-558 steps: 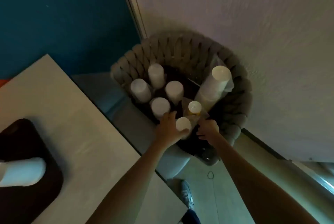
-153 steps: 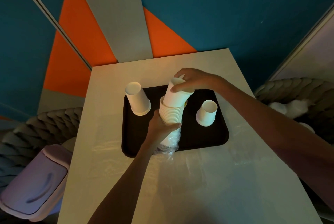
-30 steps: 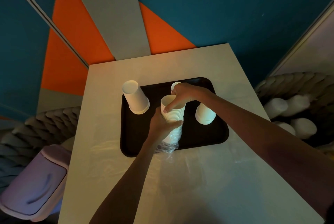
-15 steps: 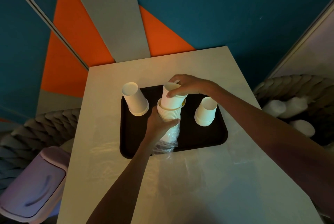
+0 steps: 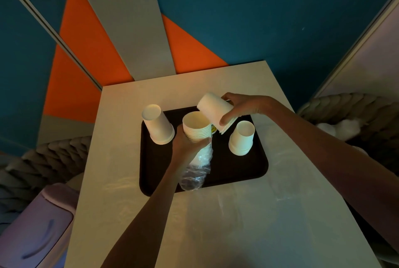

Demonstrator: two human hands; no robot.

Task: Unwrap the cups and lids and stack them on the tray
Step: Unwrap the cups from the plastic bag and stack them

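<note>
On the desk point(image 5: 237, 224), crumpled plastic wrap point(image 5: 197, 172) hangs below the left hand point(image 5: 186, 144), which grips the nested cups point(image 5: 197, 126) mouth-up over the black tray point(image 5: 248, 172). Beyond, the right hand point(image 5: 241, 107) holds a tilted batch point(image 5: 216, 112), apparently several cups. It is best turned fully over and seated squarely on the short stack point(image 5: 241, 138) beside it.

All you really get of the person here is two arms. The left hand point(image 5: 187, 144) and right hand point(image 5: 244, 106) are both bare. The left forearm point(image 5: 146, 213) and right forearm point(image 5: 323, 144) are bare too, right out to the frame edge. They're lean-looking arms. The lighting's pretty dim, so I can't make out finer detail.
</note>
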